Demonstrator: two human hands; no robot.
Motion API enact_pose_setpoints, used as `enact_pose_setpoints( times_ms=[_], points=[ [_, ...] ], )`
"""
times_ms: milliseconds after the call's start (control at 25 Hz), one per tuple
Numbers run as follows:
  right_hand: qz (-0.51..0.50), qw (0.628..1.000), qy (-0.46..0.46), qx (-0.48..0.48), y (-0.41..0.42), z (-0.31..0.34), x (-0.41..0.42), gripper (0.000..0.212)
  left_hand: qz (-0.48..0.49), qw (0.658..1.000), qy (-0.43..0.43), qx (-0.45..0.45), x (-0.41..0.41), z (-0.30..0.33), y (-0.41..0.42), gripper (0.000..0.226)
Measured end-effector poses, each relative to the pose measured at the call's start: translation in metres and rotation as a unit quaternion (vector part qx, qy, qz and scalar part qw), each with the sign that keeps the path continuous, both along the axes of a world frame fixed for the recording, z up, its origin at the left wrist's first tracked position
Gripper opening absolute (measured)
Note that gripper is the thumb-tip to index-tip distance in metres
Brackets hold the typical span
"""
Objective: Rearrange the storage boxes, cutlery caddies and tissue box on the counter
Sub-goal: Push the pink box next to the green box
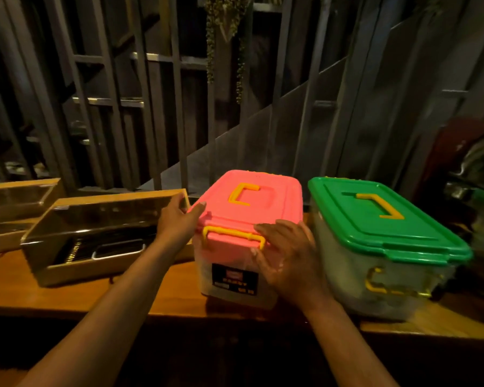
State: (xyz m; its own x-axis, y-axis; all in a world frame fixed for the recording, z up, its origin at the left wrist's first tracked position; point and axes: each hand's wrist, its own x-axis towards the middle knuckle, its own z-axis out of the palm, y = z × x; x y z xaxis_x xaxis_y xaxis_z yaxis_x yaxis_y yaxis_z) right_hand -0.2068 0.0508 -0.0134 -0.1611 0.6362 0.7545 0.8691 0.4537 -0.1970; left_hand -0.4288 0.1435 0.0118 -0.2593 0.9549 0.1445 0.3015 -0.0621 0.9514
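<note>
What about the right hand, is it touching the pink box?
Touching. The head view shows the right hand laid on the pink box, fingers over its top front corner.

We've got a wooden counter [81,297] running across the lower half of the frame. Around the middle of it sits a pink-lidded box [249,208] with a yellow handle, a yellow clip and a dark label on its front. Just right of it is a bigger green-lidded box [380,227], turned at a slight angle; we can't tell if the two touch. Over on the left there's a wooden cutlery caddy [101,219] with a clear lid, and a second caddy [14,196] sits behind it at the left edge.
</note>
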Motion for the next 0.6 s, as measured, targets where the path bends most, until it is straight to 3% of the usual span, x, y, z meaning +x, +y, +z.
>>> enact_pose_setpoints(
  times_ms=[200,600],
  points=[
    [-0.063,0.998,-0.02,-0.006,-0.017,0.002,0.039,0.041,-0.056,0.989,-0.116,-0.077,0.041,-0.01,-0.019,0.049],
    [-0.111,0.992,-0.051,-0.038,-0.016,-0.002,0.061,0.052,-0.028,0.992,-0.095,-0.079,0.074,0.007,-0.036,0.053]
  ],
)
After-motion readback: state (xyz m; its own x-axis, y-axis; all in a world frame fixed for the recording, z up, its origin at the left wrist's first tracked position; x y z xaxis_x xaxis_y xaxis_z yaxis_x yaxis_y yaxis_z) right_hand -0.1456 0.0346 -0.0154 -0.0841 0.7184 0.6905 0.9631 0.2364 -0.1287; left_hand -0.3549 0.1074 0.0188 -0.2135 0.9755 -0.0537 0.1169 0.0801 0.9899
